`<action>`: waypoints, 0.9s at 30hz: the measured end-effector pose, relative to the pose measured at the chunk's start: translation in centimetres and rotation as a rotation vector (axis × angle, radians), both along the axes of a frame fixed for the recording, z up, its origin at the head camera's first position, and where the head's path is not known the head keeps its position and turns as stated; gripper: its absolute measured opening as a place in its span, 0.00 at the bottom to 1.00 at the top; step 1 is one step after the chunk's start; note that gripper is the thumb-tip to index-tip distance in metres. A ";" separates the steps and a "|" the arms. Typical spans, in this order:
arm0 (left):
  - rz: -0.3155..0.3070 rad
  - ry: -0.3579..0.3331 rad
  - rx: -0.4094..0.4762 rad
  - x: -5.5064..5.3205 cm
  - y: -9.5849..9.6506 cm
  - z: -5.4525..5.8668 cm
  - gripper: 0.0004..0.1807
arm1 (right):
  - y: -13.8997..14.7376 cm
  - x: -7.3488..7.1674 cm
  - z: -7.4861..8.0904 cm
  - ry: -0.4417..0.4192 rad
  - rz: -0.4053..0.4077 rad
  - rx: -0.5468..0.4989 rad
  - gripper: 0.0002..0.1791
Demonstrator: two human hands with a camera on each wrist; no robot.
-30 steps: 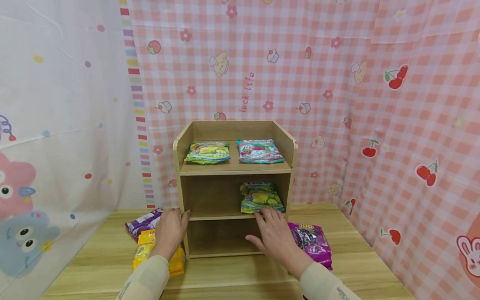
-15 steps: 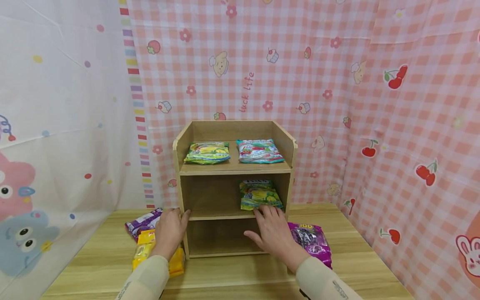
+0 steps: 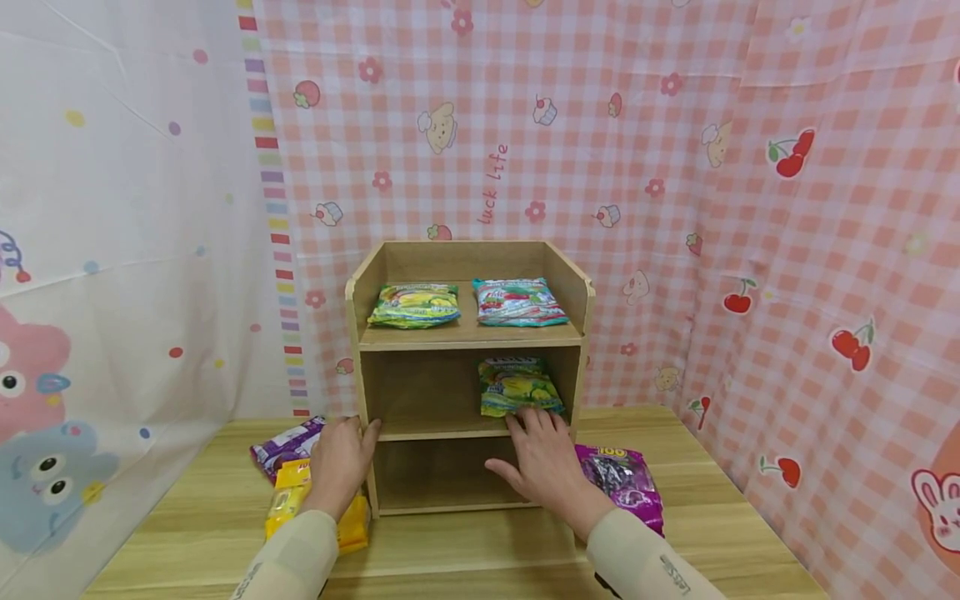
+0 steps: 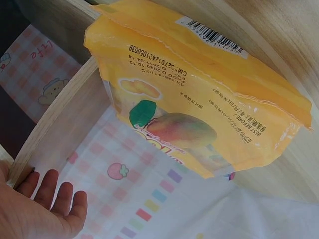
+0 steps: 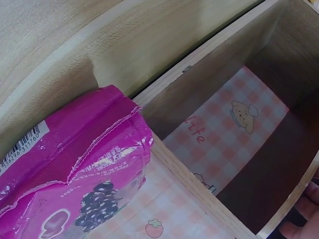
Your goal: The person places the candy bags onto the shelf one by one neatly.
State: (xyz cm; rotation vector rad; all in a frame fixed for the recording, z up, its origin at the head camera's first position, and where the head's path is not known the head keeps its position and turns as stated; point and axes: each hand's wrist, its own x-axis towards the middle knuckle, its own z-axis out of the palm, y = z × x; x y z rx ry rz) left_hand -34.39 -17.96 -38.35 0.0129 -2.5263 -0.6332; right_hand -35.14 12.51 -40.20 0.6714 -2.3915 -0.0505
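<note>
Green bag (image 3: 517, 388), farther back, right hand (image 3: 551, 467) following

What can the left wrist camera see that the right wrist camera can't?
Only the left wrist view shows the mango picture on the yellow packet and the left hand. Only the right wrist view shows the purple packet with dark berries and the right hand. Both show the wooden shelf unit, table and pink checked curtain.

Free room leftward, crowding rightward

A green plastic bag (image 3: 520, 387) is obstructing the middle tier (image 3: 423, 396) of a tan wooden shelf unit (image 3: 471, 343) at right; room is stretching leftward. The right hand (image 3: 547, 462) is blocking the right front of the lower bay (image 3: 435, 479).
</note>
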 end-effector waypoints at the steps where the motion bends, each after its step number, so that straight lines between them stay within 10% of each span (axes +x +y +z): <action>1: 0.001 0.004 0.001 0.0 0.0 0.0 0.23 | 0.0 0.0 0.0 -0.008 -0.001 -0.001 0.42; 27: 0.011 0.009 -0.001 0.0 0.0 -0.1 0.22 | 0.6 1.1 0.6 0.092 0.023 -0.096 0.29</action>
